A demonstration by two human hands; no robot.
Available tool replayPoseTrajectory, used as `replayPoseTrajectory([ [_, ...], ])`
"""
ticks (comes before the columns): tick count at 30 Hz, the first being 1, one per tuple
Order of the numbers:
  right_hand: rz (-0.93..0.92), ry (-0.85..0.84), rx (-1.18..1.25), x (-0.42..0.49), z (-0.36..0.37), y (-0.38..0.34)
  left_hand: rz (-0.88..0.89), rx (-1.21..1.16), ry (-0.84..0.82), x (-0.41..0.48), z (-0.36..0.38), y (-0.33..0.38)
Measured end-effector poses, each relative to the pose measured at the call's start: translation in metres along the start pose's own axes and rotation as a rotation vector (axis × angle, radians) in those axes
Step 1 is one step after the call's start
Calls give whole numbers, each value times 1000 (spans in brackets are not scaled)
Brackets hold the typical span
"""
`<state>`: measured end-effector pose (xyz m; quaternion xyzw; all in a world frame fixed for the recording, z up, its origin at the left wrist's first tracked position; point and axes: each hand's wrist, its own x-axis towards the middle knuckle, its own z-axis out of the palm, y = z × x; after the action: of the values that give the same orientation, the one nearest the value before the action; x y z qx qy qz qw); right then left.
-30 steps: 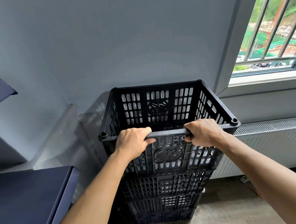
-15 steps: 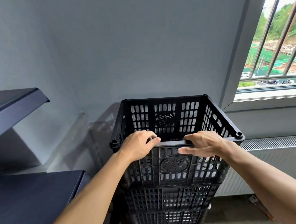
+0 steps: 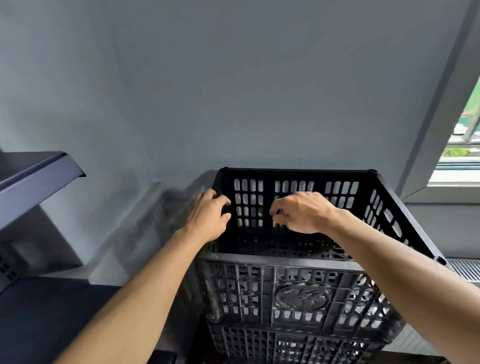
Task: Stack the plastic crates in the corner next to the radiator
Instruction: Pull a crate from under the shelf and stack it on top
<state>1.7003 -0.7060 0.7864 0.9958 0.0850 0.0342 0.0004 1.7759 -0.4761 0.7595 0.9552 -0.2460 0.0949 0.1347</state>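
Note:
A stack of black plastic crates stands in the corner, the top crate (image 3: 297,287) resting on the lower crates (image 3: 296,347). The white radiator (image 3: 479,271) runs along the wall just right of the stack. My left hand (image 3: 207,216) lies over the top crate's left rim near its far corner, with the fingers curled over to the inside. Over the open inside of that crate hovers my right hand (image 3: 303,211), its fingers loosely curled and holding nothing. The bottom of the stack is cut off by the frame.
A dark metal shelf (image 3: 25,179) juts out at the left, with a dark flat surface (image 3: 44,323) below it. A barred window (image 3: 474,137) and its sill are at the right, above the radiator. Grey walls close the corner behind the stack.
Both hands have left the top crate's front rim and moved forward, the left to the left rim, the right over the inside. The view has swung left and closer.

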Motion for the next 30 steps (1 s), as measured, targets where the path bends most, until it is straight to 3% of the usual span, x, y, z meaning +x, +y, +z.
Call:
replayPoseTrajectory([
  [11, 3, 49, 27, 81, 10, 65, -185, 104, -28, 66, 23, 0],
  [30, -19, -12, -18, 150, 65, 91, -260, 206, 21, 84, 52, -18],
])
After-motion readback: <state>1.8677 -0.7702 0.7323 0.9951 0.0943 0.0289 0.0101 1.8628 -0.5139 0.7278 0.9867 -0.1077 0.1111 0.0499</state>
